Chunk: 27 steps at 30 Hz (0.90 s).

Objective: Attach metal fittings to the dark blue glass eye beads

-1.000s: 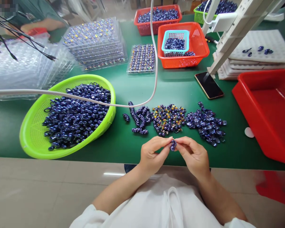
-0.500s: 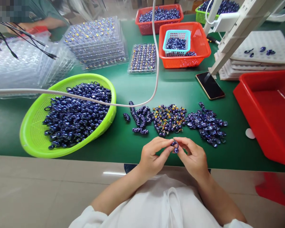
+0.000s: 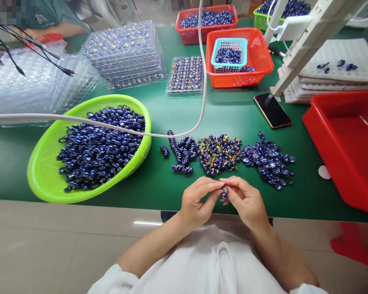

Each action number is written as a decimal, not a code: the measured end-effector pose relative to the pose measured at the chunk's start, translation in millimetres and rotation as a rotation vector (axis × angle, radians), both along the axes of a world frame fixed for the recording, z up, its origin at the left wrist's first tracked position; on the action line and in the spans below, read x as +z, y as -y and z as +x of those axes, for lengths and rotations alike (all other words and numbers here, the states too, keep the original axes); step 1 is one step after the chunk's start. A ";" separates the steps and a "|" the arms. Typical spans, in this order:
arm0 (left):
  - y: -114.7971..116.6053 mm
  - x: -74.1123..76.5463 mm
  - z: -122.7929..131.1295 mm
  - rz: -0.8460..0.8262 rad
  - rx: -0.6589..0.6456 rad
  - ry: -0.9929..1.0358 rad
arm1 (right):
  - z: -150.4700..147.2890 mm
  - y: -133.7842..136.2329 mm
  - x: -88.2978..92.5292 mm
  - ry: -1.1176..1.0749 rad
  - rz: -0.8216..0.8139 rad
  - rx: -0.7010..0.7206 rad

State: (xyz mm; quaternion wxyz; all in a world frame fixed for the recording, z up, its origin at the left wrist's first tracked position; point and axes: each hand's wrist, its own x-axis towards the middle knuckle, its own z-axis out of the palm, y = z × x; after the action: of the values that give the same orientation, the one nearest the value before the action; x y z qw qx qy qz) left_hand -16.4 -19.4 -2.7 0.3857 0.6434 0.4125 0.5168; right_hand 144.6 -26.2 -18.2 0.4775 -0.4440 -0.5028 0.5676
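A small glossy dark-blue C-shaped piece with a rounded end is pinched between both hands above the table's near edge. My left hand grips it from the left with thumb and fingertips; my right hand does so from the right. The fingertips partly cover the piece. Just beyond the hands lies a heap of dark-blue parts with gold bits. To its left are dark-blue parts stacked in rows, and to its right is a pile of flat dark-blue shells.
A green basket of dark-blue pieces stands at left, with a white cable crossing above it. Clear trays are stacked behind. A phone, a metal post and a red bin are at right. Another person's arm rests at far left.
The fingers of my right hand have shifted slightly left and closer to the left hand. The C-shaped piece has turned a little between the fingertips.
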 end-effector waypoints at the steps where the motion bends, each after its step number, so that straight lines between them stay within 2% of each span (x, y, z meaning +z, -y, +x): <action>1: -0.6 0.2 -0.2 -0.011 -0.010 -0.011 | 0.9 0.3 -0.8 0.025 0.019 -0.013; 6: -3.0 6.9 -2.8 -0.093 -0.080 -0.093 | 11.5 -2.6 2.4 0.261 0.190 -0.064; 12: -2.3 11.5 2.2 -0.120 0.012 -0.180 | 21.2 -9.1 6.9 0.653 0.535 -0.091; 14: -2.8 10.8 5.1 -0.197 0.018 -0.142 | 21.6 -9.5 5.2 0.726 0.667 -0.095; 16: -4.6 10.1 6.1 -0.370 -0.001 -0.021 | 21.9 -8.8 3.5 0.769 0.752 -0.114; 19: -9.5 8.2 3.4 -0.721 -0.112 0.266 | 23.1 -7.0 3.2 0.769 0.775 -0.112; 21: -12.5 5.5 0.4 -0.886 -0.209 0.416 | 24.6 -6.5 4.6 0.740 0.746 -0.068; 24: -13.9 0.7 -2.7 -0.997 -0.302 0.513 | 27.6 -7.4 7.1 0.670 0.717 0.045; 27: -11.7 -1.3 -3.1 -1.014 -0.315 0.502 | 31.5 -8.9 8.5 0.644 0.724 0.118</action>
State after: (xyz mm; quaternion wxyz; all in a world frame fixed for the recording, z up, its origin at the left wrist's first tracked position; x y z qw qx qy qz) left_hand -19.5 -7.6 -3.9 0.8036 0.2898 0.4035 0.3278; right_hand 176.1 -17.3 -9.7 0.3885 -0.3733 -0.8143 0.2160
